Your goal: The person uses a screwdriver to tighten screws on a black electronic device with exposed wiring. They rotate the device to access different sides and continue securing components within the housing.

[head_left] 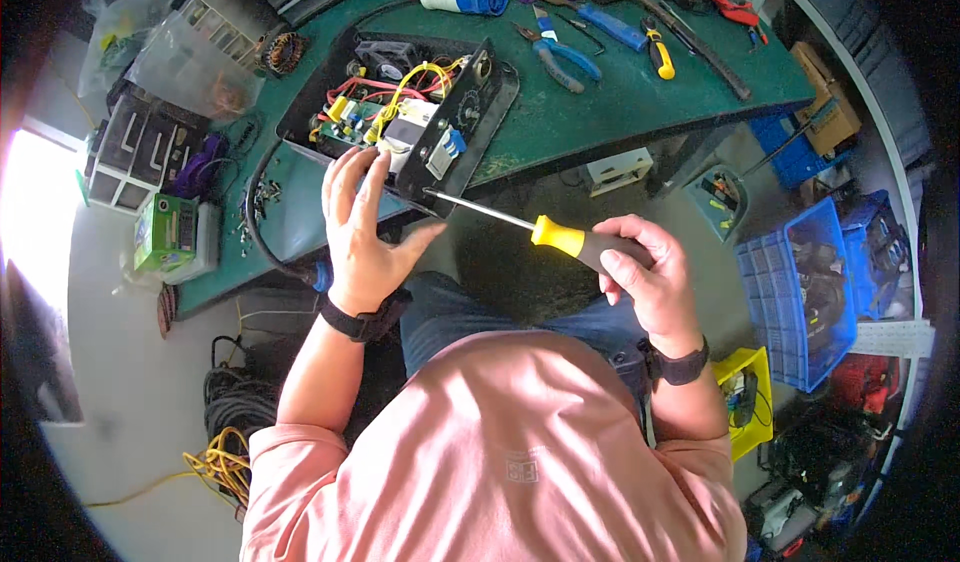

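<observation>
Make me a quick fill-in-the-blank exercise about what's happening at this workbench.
The right hand holds a ____ by its handle.
The left hand is at an open case coloured ____.
The workbench top is coloured ____.
The bin beside the right forearm is coloured ____.
Missing words: screwdriver; black; green; yellow.

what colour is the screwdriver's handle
The screwdriver handle is yellow and near-black, best seen in the head view.
</observation>
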The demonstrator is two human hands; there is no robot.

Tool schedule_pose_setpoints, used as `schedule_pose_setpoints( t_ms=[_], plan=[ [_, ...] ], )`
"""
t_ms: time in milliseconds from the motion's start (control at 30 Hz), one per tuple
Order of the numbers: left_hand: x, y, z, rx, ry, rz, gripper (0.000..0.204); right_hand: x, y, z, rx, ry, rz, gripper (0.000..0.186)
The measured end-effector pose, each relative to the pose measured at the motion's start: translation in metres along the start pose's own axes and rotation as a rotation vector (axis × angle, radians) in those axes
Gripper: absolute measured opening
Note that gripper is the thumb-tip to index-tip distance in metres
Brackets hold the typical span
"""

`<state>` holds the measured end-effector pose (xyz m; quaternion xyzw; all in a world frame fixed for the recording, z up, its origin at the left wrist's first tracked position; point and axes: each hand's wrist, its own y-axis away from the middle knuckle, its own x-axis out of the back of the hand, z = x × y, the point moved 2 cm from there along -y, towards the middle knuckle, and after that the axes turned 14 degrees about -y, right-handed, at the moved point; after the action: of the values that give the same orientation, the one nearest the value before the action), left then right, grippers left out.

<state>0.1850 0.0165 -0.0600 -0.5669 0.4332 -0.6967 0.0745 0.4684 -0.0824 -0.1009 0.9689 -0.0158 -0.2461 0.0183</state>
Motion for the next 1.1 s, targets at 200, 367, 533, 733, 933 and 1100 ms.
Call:
schedule_pose_setpoints(
  t_ms=[200, 367, 533, 733, 933, 1100],
  plan=[
    [-0.011, 0.004, -0.001, 0.004, 0.019, 0.021, 0.076, -0.008, -0.001, -0.001, 0.008, 0.025, 0.005, 0.025],
    [-0.006, -0.001, 0.004, 0.016, 0.023, 0.017, 0.067, -0.012, 0.001, -0.004, 0.046, 0.025, 0.023, 0.026],
    [-0.008, -0.006, 0.004, 0.022, 0.049, 0.083, 0.054, -0.014, 0.002, -0.003, 0.053, 0.022, 0.029, 0.026],
    [-0.006, -0.009, 0.009, 0.042, 0.055, 0.12, 0.05, -0.016, 0.004, -0.007, 0.071, 0.045, 0.021, 0.024],
    [-0.006, -0.008, 0.008, 0.04, 0.065, 0.12, 0.05, -0.018, 0.004, -0.006, 0.095, 0.072, 0.024, 0.023],
    [-0.008, -0.006, 0.007, 0.047, 0.081, 0.134, 0.05, -0.022, 0.007, -0.013, 0.145, 0.184, 0.061, 0.023]
  ],
)
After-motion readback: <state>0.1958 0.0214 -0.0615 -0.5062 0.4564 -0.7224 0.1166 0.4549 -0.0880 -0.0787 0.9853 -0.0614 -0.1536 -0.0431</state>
